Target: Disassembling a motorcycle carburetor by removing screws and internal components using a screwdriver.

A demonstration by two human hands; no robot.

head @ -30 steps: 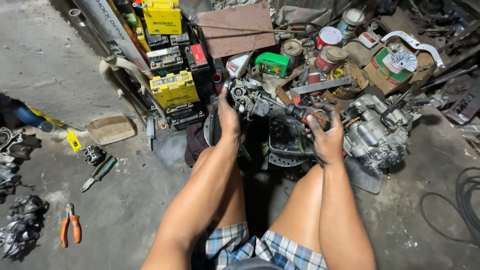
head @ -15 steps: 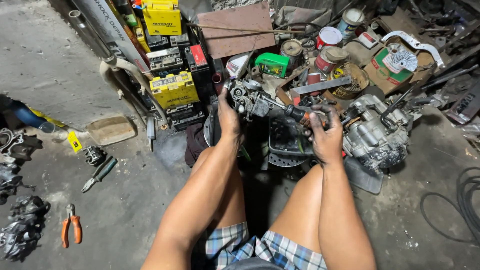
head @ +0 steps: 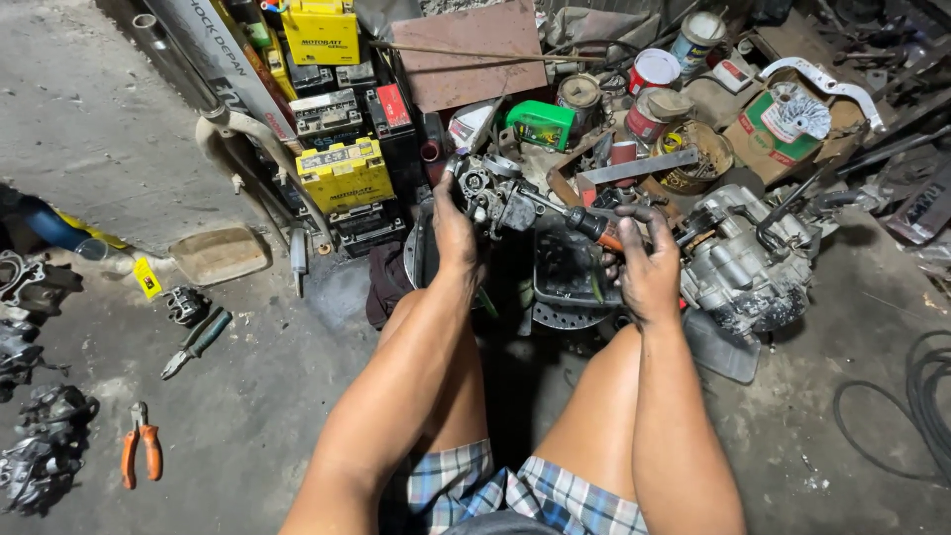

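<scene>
- Bare concrete floor [head: 248, 396] lies open to the left of the knees; ahead, the work sits hemmed in by yellow batteries [head: 344, 173], tins [head: 654, 71] and a grey engine block [head: 743, 263] just to the right.
- The carburetor [head: 490, 188] is dull, greasy cast metal, lumpy with ports, held above a dark plastic tray [head: 570, 267].
- Left hand [head: 454, 233] reaches forward, fingers wrapped around the carburetor's near side.
- Right hand [head: 649, 263], grimy, has its fingers curled around an orange-handled screwdriver [head: 584, 223] whose shaft points at the carburetor.
- Orange pliers [head: 139, 456] lie well apart, far left.
</scene>
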